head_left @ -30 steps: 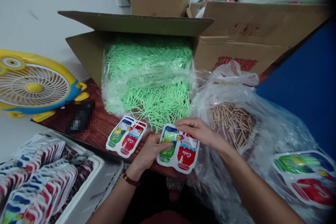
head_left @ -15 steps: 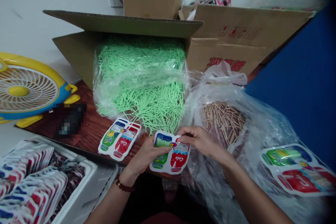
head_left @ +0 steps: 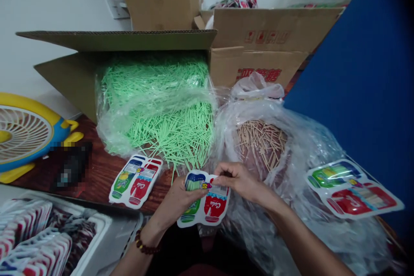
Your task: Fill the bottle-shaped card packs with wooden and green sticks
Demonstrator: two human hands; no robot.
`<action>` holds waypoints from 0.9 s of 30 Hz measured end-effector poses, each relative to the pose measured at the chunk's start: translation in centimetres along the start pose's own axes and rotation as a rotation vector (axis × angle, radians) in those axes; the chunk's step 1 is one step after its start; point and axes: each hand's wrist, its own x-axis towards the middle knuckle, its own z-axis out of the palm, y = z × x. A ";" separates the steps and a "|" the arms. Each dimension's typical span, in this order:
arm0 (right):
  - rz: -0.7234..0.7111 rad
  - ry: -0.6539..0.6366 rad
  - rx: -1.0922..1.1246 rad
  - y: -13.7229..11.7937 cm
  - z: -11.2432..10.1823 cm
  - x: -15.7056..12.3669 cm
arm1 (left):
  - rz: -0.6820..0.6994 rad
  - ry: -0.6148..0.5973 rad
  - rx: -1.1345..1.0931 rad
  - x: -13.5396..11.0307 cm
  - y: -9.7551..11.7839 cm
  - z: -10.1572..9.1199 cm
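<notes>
My left hand [head_left: 174, 203] grips the left side of a flat plastic packet [head_left: 216, 208] printed with a green bottle and a red cola bottle, its thumb across the front. Green sticks show in the packet's green half. My right hand [head_left: 237, 180] is closed in a pinch at the packet's upper right edge, over the red half; its fingertips are partly hidden. Behind my hands lie loose green sticks [head_left: 181, 138], spilling from a clear bag in a cardboard box. Thin brown sticks [head_left: 261, 140] lie in an open clear plastic bag [head_left: 310, 138] beyond my right hand.
Similar packets [head_left: 136, 181] lie stacked at the left on the wooden table [head_left: 100, 181]. Another filled packet [head_left: 354, 187] rests on the plastic at right. A white bin [head_left: 97, 241] of packets stands lower left, below a yellow-blue fan [head_left: 29, 129]. Cardboard boxes [head_left: 258, 62] stand behind.
The camera view has turned, so most of the scene sits further left. Both hands remain on the same packet, which is now slightly nearer my body and further over the table's front edge.
</notes>
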 end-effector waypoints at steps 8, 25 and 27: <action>0.026 0.051 -0.048 2.0 -0.2 -0.8 | -0.026 0.024 -0.017 0.7 0.0 1.4; -0.018 0.188 -0.172 1.8 -1.5 -1.5 | -0.010 0.169 0.052 2.9 -0.6 3.6; -0.019 0.183 -0.226 1.6 -2.1 -1.7 | 0.020 0.126 0.130 3.4 -0.9 3.6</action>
